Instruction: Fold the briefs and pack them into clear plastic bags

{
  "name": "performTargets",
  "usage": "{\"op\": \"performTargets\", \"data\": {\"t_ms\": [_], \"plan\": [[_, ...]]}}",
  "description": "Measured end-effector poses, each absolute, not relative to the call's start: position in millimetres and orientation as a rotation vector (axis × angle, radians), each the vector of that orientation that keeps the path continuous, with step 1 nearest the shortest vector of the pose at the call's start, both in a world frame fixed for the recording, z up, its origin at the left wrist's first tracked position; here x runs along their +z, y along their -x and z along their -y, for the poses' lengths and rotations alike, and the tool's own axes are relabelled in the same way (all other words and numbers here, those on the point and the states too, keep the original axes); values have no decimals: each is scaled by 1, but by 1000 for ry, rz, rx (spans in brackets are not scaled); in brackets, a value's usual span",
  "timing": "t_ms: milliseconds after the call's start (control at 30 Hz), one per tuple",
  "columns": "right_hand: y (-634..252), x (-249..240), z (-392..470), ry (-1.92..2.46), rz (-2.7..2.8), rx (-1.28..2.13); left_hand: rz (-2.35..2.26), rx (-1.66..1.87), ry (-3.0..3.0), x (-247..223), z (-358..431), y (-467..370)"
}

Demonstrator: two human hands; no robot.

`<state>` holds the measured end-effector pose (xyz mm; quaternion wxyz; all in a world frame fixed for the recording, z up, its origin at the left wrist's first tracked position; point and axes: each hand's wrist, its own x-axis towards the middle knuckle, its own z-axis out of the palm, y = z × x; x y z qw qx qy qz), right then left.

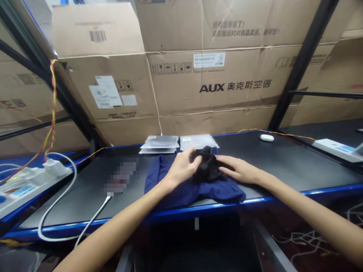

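Observation:
A crumpled black cloth (208, 168) lies on top of a dark blue cloth (184, 192) near the front edge of the table. My left hand (184, 166) pinches the black cloth at its left side, thumb and fingers curled on it. From the right, my right hand (238, 169) rests against the black cloth with its fingers stretched out and slightly apart. The blue cloth spreads out beneath both hands. Behind the cloths lie clear plastic packets in two stacks, a left one (160, 142) and a right one (198, 141).
A phone (121, 179) with a white cable lies at the left of the black table (87, 196). White power strips sit at the far left (34, 185) and far right (337, 149). A white case (267, 138) is at the back right. Cardboard (227, 102) stands behind, between dark metal posts.

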<state>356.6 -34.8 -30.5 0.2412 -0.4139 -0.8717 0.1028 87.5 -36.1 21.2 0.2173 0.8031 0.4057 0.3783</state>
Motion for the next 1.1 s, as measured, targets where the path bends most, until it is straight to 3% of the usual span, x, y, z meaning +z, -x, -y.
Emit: {"op": "performTargets", "data": {"t_ms": [167,433,633,867,1100], "plan": [[-359,-34,33,1100,2388,241,-1350,1010,-2335,27,44,-47],[-359,-32,34,1098,2403,236,-1752,337,-2648,13,49,-16],[-359,-32,33,1101,2394,240,-1508,734,-2815,26,63,-36],[-358,-30,35,1115,2391,243,-1288,544,-2795,11,65,-50],[-357,-29,35,1121,2388,245,-1162,829,-2541,15,48,-36]]}}
